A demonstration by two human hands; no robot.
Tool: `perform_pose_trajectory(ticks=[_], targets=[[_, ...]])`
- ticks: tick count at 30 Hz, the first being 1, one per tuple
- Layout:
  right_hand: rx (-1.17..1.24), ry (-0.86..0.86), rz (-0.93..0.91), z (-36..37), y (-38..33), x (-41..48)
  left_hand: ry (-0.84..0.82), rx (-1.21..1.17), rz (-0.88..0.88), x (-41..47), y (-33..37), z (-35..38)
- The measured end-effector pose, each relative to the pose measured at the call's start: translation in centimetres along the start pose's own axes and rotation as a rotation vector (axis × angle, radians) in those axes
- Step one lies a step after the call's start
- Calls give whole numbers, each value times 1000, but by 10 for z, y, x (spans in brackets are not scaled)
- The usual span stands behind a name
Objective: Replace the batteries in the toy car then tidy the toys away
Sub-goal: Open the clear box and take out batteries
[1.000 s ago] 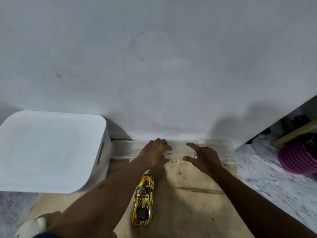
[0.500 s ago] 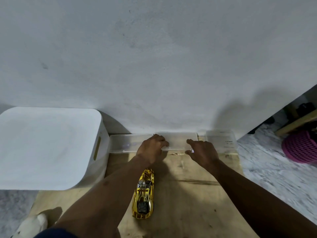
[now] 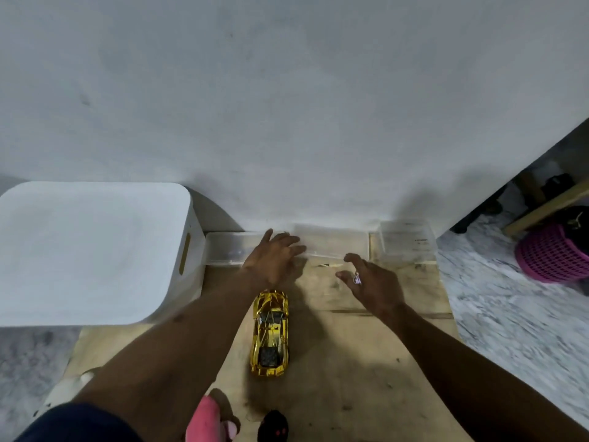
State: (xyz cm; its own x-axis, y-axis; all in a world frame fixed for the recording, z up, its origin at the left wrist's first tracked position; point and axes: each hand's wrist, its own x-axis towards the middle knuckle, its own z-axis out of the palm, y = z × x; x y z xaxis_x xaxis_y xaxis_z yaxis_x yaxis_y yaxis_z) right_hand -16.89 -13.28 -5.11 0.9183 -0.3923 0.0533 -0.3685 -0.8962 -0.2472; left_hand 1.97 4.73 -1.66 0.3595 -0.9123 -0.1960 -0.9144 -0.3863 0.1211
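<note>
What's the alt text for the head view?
Left hand rests on a clear tray against the wall; right hand hovers open nearby. A gold toy car sits on the wooden board between the forearms.

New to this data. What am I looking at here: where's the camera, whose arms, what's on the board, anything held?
There is no robot. One wide-angle camera sits on a person's head and looks forward and down, so the two bare arms entering from the bottom are the wearer's own. The left hand rests spread on a long clear plastic tray lying against the wall. The right hand hovers open beside it, with a ring on one finger, and holds nothing. On the wooden board lies a gold toy car, untouched. A white storage bin stands to the left and a smaller clear box to the right. A pink basket sits on the floor beyond.
</note>
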Motion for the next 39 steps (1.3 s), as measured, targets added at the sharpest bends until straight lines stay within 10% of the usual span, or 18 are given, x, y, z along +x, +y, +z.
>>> perform_pose_trajectory(ticks=[20, 28, 39], targets=[[-184, -56, -24, 41, -6, -32, 65, -41, -236, -33, -20, -3], [85, 179, -283, 14, -84, 23, 29, -162, -415, -71, -40, -39], [-167, -282, -365, 16, -177, 91, -264, 194, -433, -47, -57, -18]])
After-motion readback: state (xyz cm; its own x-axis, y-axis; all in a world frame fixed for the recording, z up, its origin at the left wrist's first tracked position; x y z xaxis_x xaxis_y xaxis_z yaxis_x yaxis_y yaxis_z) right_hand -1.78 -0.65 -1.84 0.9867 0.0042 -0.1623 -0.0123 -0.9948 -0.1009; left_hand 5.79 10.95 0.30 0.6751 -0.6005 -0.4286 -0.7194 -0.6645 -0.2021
